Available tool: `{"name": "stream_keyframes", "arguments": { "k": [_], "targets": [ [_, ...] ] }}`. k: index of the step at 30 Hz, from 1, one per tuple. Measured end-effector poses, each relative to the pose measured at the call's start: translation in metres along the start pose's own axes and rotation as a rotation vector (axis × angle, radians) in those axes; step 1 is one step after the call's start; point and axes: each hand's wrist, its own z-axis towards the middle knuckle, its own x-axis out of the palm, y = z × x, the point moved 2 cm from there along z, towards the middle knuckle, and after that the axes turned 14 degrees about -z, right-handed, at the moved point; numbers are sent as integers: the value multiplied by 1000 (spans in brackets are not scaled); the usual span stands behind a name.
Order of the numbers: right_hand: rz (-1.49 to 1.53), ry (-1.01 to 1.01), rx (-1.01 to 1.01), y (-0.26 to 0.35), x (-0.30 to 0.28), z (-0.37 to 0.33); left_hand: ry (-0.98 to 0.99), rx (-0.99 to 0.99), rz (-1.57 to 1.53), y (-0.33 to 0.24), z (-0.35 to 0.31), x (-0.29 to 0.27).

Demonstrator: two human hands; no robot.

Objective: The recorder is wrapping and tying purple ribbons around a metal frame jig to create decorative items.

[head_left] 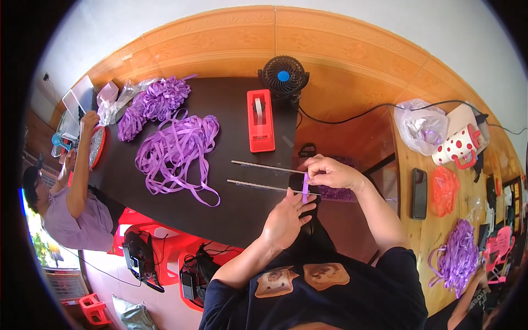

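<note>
My right hand (pixel 331 172) pinches a narrow purple ribbon strip (pixel 304 191) at the near end of two thin metal rods (pixel 258 176) that lie side by side on the dark table (pixel 231 126). My left hand (pixel 287 218) sits just below, fingers against the lower end of the same strip. A loose heap of purple ribbon (pixel 177 151) lies to the left of the rods. A red tape dispenser (pixel 260 121) stands behind them.
A small black fan (pixel 283 76) stands at the table's far edge. Finished purple bows (pixel 154 102) are piled far left, where another person (pixel 74 187) sits. On the wooden bench to the right lie a phone (pixel 419 192), plastic bags, a spotted mug (pixel 459 146) and more ribbon (pixel 459 256).
</note>
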Motion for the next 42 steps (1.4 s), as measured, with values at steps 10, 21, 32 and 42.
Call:
{"name": "stream_keyframes", "arguments": {
  "k": [10, 21, 32, 42],
  "targets": [
    [-26, -119, -24, -2, 7, -1, -2, -12, 5, 0, 1, 0],
    [-98, -158, 8, -2, 9, 2, -1, -8, -6, 1, 0, 0],
    [-863, -288, 439, 49, 22, 8, -19, 10, -39, 2, 2, -2],
    [-886, -634, 478, 58, 24, -13, -8, 13, -16, 2, 0, 1]
  ]
}}
